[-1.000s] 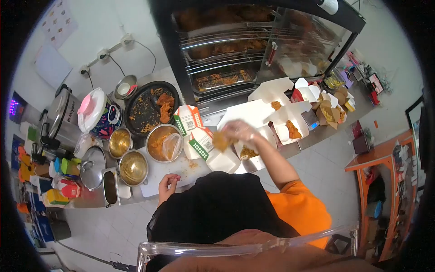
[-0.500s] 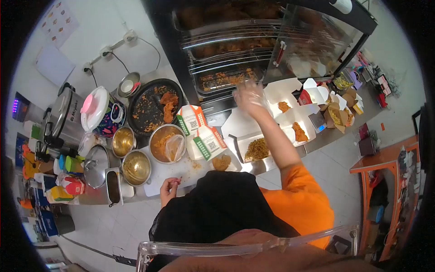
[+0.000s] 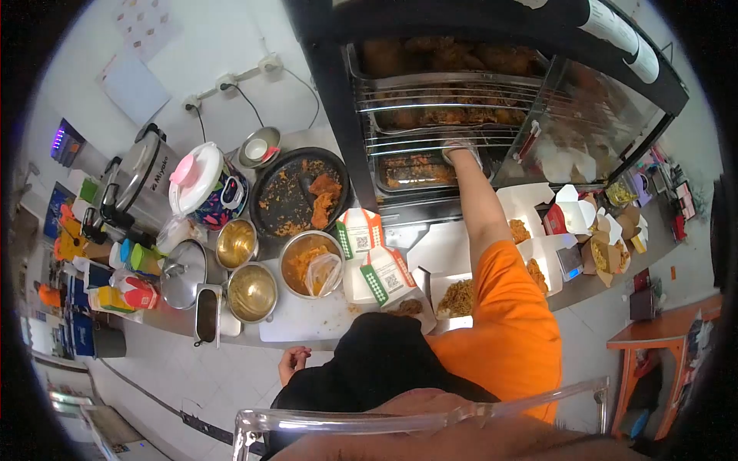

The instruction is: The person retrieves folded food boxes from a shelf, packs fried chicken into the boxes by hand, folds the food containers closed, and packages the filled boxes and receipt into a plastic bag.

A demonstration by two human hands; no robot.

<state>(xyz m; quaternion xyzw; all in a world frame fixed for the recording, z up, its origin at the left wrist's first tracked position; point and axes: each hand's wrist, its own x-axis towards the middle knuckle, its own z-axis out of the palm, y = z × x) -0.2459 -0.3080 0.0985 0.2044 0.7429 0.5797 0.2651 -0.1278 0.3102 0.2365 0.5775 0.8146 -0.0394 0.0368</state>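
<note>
My right hand [image 3: 460, 149], in a clear plastic glove, reaches into the open glass-doored cabinet, at the right end of its lowest tray [image 3: 415, 172]. The fingers are hidden, so what they hold cannot be made out. My left hand [image 3: 293, 363] is low in front of the white cutting board [image 3: 296, 330], fingers curled together; anything inside them is too small to name. Below my right arm lie an open box with noodles [image 3: 457, 298] and boxes with fried pieces [image 3: 520, 230]. Two printed cartons [image 3: 390, 275] stand left of them.
A black pan [image 3: 296, 184] with crumbs and fried pieces sits left of the cabinet. Nearer are metal bowls [image 3: 251, 292], one holding a plastic bag. A rice cooker [image 3: 232, 192] and pot stand left. A small scale [image 3: 570, 262] and filled boxes are at the right.
My right hand has moved from in front of the cabinet into its lowest level. The view has shifted, so the counter appears lower and further right. My left hand stays near the counter's front edge.
</note>
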